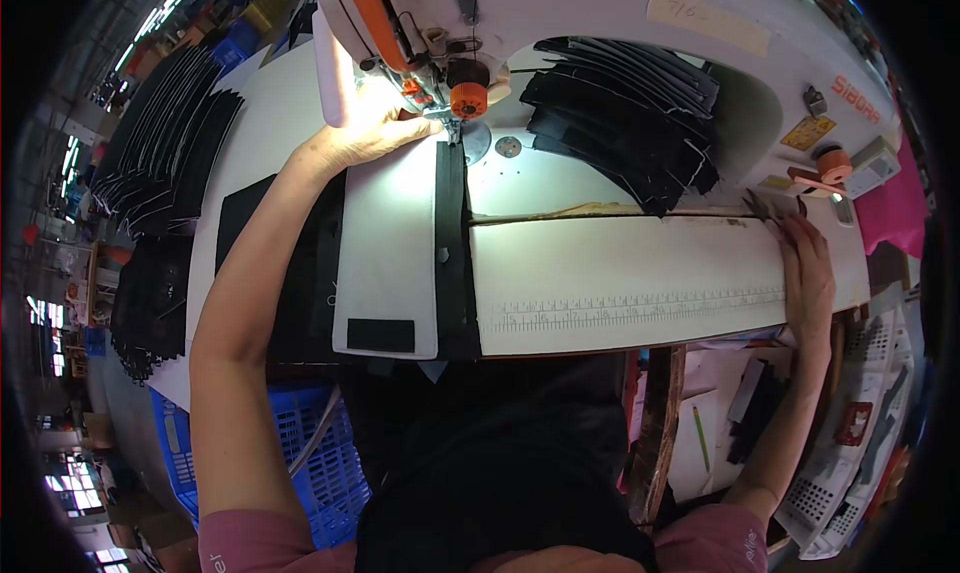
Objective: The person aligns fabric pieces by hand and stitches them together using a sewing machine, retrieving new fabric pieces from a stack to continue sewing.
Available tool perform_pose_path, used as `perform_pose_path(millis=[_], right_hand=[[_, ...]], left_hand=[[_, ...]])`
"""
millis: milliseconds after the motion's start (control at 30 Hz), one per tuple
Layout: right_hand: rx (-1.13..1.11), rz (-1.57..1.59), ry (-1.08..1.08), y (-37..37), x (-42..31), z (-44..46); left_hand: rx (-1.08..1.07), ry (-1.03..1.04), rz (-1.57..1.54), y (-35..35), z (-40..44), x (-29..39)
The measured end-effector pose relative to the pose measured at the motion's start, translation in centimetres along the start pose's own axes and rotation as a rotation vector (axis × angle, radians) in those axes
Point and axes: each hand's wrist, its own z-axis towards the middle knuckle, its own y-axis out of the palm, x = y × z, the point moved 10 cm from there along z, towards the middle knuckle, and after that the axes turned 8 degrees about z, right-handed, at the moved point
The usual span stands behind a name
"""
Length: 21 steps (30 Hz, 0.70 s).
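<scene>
Under the lit head of a white sewing machine (640, 8), my left hand (370, 131) lies flat near the needle, fingers spread over the top end of a white panel (388, 243). That panel has a black patch near its lower end and lies on black fabric (456, 273) that runs up to the presser foot. At the table's right end my right hand (805, 263) is bent around small dark scissors (762, 209); its fingertips meet the handles. Part of my left hand is washed out by the lamp.
A stack of black pieces (620, 123) lies under the machine arm, and more stacks (165, 143) stand at the left. A printed ruler (640, 310) runs along the table front. Below are a blue basket (310, 463) and, at right, a white basket (850, 443).
</scene>
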Motion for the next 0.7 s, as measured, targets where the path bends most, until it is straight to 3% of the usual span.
perform_pose_path(millis=[100, 233, 267, 400, 433, 567, 700], right_hand=[[-0.078, 0.018, 0.014, 0.2, 1.1, 0.3], [-0.114, 0.000, -0.122, 0.3, 0.0, 0.8], [-0.117, -0.001, -0.118, 0.1, -0.1, 0.8], [-0.154, -0.111, -0.197, 0.1, -2.2, 0.8], [-0.152, -0.112, -0.198, -0.1, -2.3, 0.8], [-0.121, 0.017, -0.072, -1.1, -1.1, 0.0], [-0.148, 0.331, 0.015, -1.6, -7.7, 0.9]], left_hand=[[0.033, 0.044, 0.131, 1.3, 1.0, -0.7], [0.687, 0.667, 0.586, 0.5, -3.0, 4.3], [0.684, 0.671, 0.584, 0.4, -3.1, 4.6], [0.365, 0.370, 0.179, -0.4, -0.9, 3.6], [0.367, 0.371, 0.180, -1.1, -1.1, 4.0], [-0.083, -0.126, 0.090, 0.5, -0.4, 0.4], [-0.048, -0.138, 0.018, 1.8, 0.4, -1.5]])
